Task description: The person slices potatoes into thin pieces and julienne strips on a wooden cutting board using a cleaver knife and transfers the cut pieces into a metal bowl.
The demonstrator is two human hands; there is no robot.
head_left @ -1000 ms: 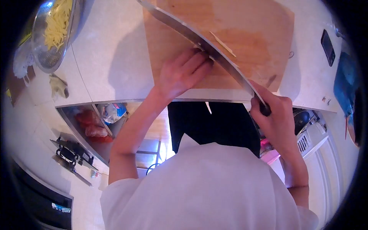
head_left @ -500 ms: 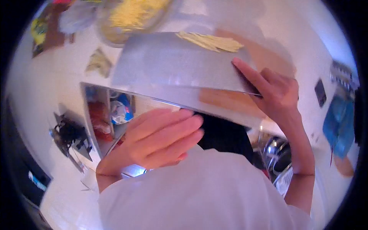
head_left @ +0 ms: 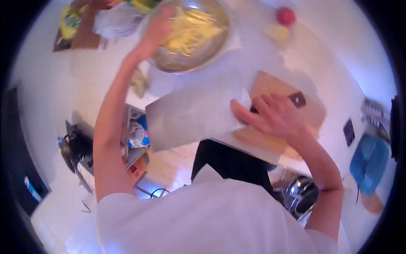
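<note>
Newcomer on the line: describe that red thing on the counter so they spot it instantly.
On the pale counter, find the big metal bowl of yellow strips. Right of it sits a small round thing, red, unlike the pale yellow piece beside it.

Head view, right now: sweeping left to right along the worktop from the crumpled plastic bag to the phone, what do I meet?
Crumpled plastic bag → metal bowl of yellow strips → red round object → dark phone.
</note>
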